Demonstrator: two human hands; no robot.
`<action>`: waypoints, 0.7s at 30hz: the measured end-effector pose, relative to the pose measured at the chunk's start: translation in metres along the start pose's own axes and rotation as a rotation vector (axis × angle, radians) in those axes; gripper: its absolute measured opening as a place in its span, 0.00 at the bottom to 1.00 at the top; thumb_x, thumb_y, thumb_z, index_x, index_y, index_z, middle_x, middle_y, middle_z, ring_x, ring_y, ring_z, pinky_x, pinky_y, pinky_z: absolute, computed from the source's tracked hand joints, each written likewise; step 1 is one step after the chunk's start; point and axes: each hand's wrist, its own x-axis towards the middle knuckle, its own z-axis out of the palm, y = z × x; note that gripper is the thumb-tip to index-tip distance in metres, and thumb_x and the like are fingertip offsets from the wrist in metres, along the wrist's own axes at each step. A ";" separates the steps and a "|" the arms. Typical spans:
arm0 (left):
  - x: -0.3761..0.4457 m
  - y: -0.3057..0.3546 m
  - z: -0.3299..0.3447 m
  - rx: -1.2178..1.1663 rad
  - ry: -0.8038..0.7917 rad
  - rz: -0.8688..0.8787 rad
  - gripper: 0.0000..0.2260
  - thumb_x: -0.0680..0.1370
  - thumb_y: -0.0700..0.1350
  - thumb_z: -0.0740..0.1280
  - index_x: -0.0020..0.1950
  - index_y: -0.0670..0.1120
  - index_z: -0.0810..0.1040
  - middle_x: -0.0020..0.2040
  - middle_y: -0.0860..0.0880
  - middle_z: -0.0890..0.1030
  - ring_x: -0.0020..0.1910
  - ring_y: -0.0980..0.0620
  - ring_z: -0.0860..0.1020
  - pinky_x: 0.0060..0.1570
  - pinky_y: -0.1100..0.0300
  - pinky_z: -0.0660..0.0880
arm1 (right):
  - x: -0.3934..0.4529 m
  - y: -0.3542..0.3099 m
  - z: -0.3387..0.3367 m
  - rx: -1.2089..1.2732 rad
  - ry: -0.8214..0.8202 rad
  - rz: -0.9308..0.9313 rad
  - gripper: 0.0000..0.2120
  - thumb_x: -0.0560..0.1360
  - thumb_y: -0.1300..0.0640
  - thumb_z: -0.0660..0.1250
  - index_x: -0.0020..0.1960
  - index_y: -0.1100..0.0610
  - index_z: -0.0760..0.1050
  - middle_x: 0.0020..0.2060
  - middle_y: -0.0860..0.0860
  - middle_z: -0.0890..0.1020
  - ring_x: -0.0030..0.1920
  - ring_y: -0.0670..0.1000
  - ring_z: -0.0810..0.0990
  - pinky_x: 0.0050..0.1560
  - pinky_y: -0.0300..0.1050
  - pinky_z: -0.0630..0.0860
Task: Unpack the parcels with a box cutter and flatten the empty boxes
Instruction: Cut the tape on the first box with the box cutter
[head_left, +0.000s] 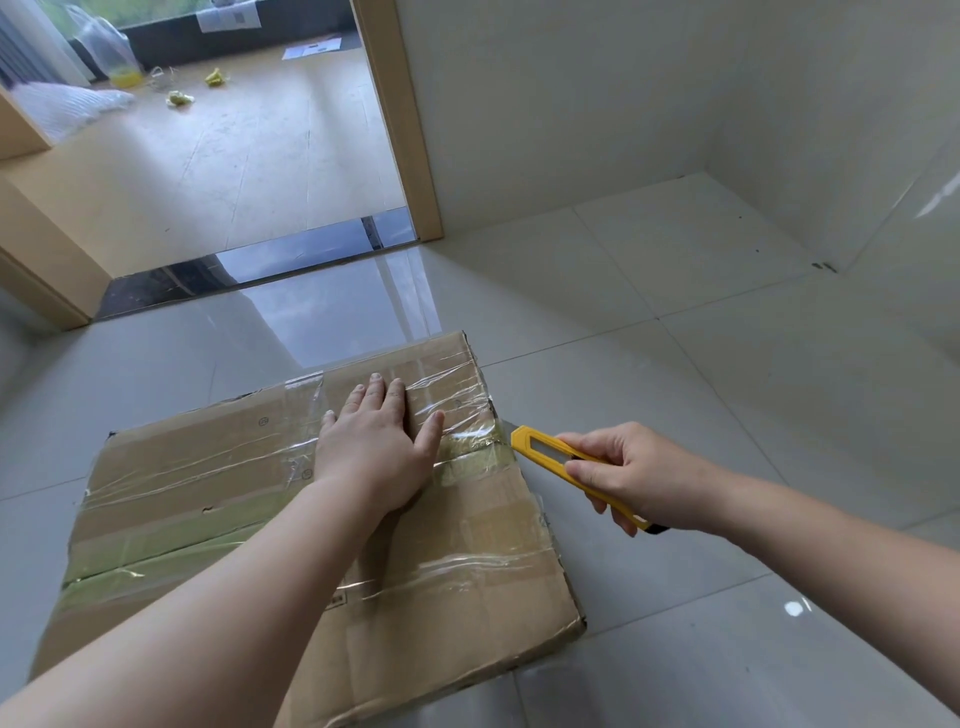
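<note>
Cardboard parcel (322, 545), glossy-taped: left hand (376, 441) flat on it, right hand (634, 475) grips yellow cutter (550, 452).

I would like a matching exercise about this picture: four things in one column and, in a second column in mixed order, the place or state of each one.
Things:
1. left hand
2. box cutter
3. cardboard box
4. right hand

Places or states:
A. lies taped shut on the tiled floor
B. grips the yellow tool
C. rests flat on the box top
D. points at the box's right edge

Pairs: 1-C, 2-D, 3-A, 4-B
</note>
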 end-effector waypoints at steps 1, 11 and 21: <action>0.001 0.000 -0.001 0.010 -0.006 0.001 0.33 0.78 0.66 0.46 0.78 0.50 0.49 0.79 0.51 0.48 0.77 0.52 0.48 0.75 0.49 0.49 | -0.002 0.001 0.001 -0.002 0.002 0.001 0.17 0.81 0.58 0.60 0.68 0.49 0.73 0.31 0.54 0.75 0.25 0.48 0.73 0.26 0.39 0.74; 0.004 0.001 -0.008 0.001 -0.011 0.008 0.33 0.78 0.66 0.47 0.78 0.48 0.52 0.79 0.49 0.52 0.77 0.50 0.52 0.75 0.54 0.52 | -0.018 0.007 -0.004 0.006 0.006 0.032 0.17 0.81 0.58 0.61 0.68 0.47 0.73 0.30 0.52 0.76 0.26 0.50 0.73 0.26 0.41 0.72; -0.001 -0.002 -0.019 0.043 -0.013 0.035 0.31 0.79 0.64 0.47 0.78 0.49 0.55 0.78 0.52 0.54 0.76 0.50 0.56 0.72 0.54 0.56 | -0.044 0.023 0.015 0.093 0.052 0.054 0.19 0.80 0.59 0.61 0.70 0.49 0.71 0.30 0.51 0.75 0.24 0.51 0.73 0.27 0.42 0.72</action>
